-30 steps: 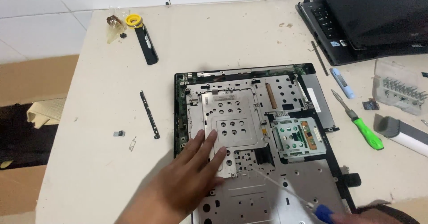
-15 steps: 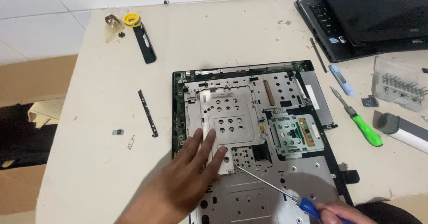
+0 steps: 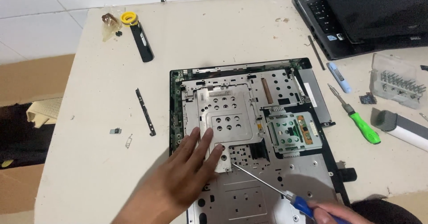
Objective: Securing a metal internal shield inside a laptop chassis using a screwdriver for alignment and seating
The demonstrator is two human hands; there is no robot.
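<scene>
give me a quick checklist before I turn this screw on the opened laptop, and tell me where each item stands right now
1. Left hand flat on the metal plate of the laptop chassis, steadying it: ok.
2. Right hand gripping the blue-handled screwdriver: ok.
3. Tip down at the plate's lower corner: ok.
4. Tip seated in a screw head: cannot tell.
5. Spare green screwdriver and bit case off the chassis: ok.

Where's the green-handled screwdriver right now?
In the head view, the green-handled screwdriver lies on the table right of the opened laptop chassis, between the small blue tool and the clear bit case.
</scene>
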